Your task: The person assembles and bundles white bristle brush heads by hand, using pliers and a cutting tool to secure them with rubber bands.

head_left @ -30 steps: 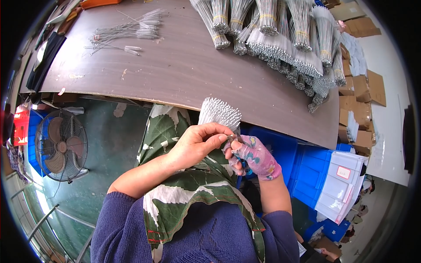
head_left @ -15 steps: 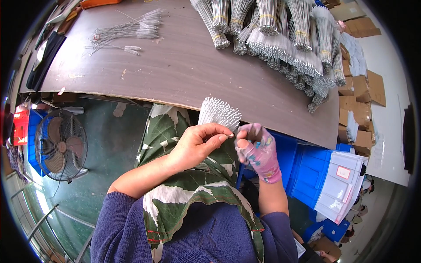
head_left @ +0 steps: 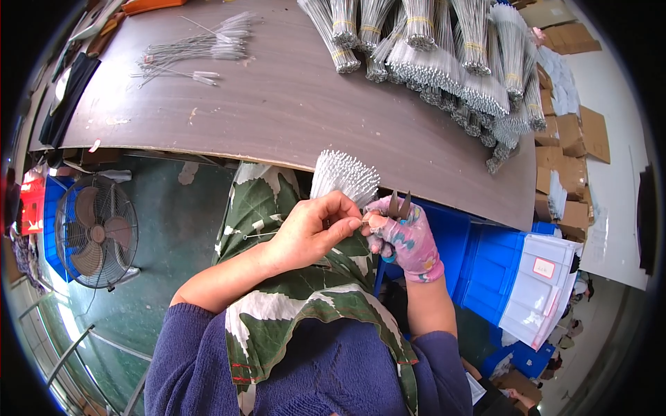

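Observation:
My bare left hand (head_left: 316,225) pinches a thin wire brush (head_left: 258,236), whose pale wire stem with a small looped end sticks out past the wrist side. My right hand (head_left: 409,243) wears a pink patterned glove with bare fingertips and is closed around small thread snips (head_left: 399,206), the two dark blades pointing up and apart. The thumbs and fingertips of both hands meet at the brush's other end, which they mostly hide. Just beyond, a thick bundle of white-tipped wire brushes (head_left: 345,177) stands upright between my lap and the table edge.
Bundles of similar brushes (head_left: 451,76) are heaped at the table's (head_left: 263,104) far right. Loose brushes (head_left: 201,48) lie far left. A floor fan (head_left: 97,229) stands at left. Blue and white bins (head_left: 485,267) are at right, with cardboard boxes (head_left: 569,145) behind.
My right hand has turned and moved slightly left to meet the left fingertips; the snips' blades now show above it. A wire brush's looped end now shows beside my left hand.

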`<action>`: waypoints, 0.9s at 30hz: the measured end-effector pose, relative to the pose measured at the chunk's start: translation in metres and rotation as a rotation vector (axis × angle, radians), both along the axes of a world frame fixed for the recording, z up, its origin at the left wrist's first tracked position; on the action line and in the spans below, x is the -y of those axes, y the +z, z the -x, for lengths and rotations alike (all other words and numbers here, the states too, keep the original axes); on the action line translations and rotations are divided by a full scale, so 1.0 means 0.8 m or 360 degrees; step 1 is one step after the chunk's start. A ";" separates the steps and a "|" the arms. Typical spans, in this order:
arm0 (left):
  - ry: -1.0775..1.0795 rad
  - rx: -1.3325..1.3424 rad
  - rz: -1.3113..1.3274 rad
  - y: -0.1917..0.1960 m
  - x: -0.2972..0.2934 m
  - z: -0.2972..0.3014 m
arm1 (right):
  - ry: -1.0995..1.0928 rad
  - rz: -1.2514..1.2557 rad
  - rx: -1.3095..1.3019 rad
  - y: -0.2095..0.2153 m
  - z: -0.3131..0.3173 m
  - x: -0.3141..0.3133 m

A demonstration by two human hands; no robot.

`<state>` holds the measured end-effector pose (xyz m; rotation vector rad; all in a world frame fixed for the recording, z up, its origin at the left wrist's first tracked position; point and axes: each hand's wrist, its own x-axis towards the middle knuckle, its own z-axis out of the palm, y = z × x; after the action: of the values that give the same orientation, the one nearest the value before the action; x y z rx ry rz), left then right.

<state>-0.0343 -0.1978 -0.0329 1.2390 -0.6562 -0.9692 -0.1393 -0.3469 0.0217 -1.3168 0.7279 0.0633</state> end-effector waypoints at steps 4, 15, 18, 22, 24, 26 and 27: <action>-0.0044 0.0111 0.0016 0.001 0.000 -0.002 | -0.0021 -0.0097 -0.0105 0.008 0.002 0.003; -0.0106 -0.0007 0.0081 -0.007 0.000 0.001 | 0.0078 -0.0133 -0.0152 0.009 0.006 0.006; -0.0128 -0.0060 0.0134 -0.006 0.000 0.003 | 0.0014 -0.0428 -0.0097 -0.006 0.012 0.007; -0.0126 -0.0225 0.0253 -0.003 0.002 0.005 | 0.0023 -0.0533 -0.0073 -0.013 0.016 0.004; -0.0126 -0.0254 0.0245 -0.001 0.002 0.002 | 0.0030 -0.0522 -0.0071 -0.017 0.016 0.004; -0.0130 -0.0280 0.0236 0.007 0.000 -0.008 | 0.0036 -0.0512 -0.0066 -0.023 0.019 0.007; -0.0004 0.0288 0.0230 0.016 -0.009 -0.023 | 0.0027 -0.0437 -0.0077 -0.028 0.022 0.011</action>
<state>-0.0162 -0.1910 -0.0202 1.2061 -0.8551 -0.8029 -0.1572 -0.3556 -0.0008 -1.0621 0.7215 0.2023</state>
